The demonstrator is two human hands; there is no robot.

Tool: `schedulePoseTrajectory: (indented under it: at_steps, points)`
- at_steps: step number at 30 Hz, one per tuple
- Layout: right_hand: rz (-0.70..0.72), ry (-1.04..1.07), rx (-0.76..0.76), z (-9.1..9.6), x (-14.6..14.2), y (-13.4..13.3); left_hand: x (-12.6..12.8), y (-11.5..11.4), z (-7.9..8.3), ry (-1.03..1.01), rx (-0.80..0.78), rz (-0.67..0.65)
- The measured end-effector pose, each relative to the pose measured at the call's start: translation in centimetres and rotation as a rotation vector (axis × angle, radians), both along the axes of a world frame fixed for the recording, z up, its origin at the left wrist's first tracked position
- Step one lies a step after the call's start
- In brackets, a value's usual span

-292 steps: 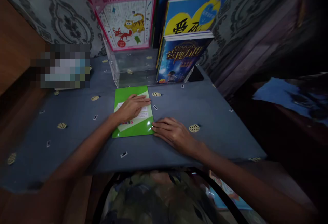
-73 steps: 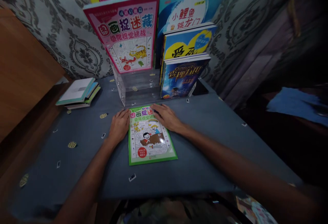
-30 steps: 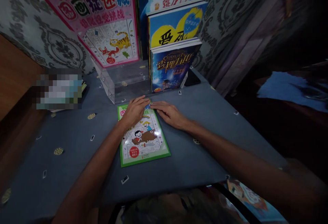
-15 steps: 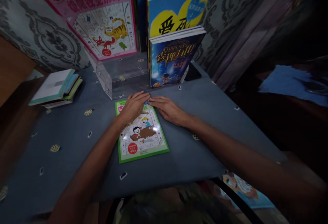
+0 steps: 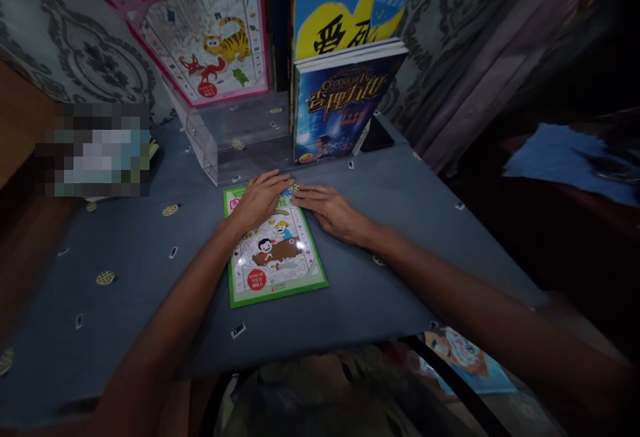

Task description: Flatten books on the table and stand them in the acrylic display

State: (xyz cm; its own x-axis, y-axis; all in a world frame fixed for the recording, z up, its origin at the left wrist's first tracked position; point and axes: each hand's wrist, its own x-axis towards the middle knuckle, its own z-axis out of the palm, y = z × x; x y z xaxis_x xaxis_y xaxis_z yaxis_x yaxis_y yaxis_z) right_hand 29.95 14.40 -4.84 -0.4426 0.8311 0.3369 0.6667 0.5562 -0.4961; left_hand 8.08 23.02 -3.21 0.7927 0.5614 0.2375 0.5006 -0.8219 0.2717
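Observation:
A green-bordered picture book (image 5: 278, 270) lies flat and closed on the grey patterned tablecloth (image 5: 400, 304). My left hand (image 5: 263, 198) rests palm down over the book's upper part, fingers stretched out and covering some of its title. At the upper right corner of the same book, my right hand (image 5: 330, 210) lies with its fingers extended, fingertips touching or close to the cover's edge. Fingertips of both hands nearly meet there. Just beyond them stands a clear acrylic book rack (image 5: 204, 147).
In the rack stand a pink picture book (image 5: 220, 57), a blue and yellow book (image 5: 325, 10) and a dark blue book (image 5: 345, 107). A black phone-like object (image 5: 377, 136) lies behind them at right. Stacked books (image 5: 105, 157), partly blurred out, sit at left.
The view has tilted slightly downward, and the rack's books appear higher in it. My hands stay in nearly the same place on the green-bordered book, the right fingers a little more apart.

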Motion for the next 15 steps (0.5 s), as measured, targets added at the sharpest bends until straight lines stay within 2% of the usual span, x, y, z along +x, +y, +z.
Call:
schedulePoseTrajectory:
  at_steps: [5,15]
  points:
    - [0.004,-0.034,0.008,-0.1,0.2,-1.0,0.0,0.0,0.2,-0.001,-0.005,0.003]
    - [-0.004,-0.034,0.003,-0.1,0.2,-1.3,-0.2,-0.9,1.0,0.022,-0.009,-0.097]
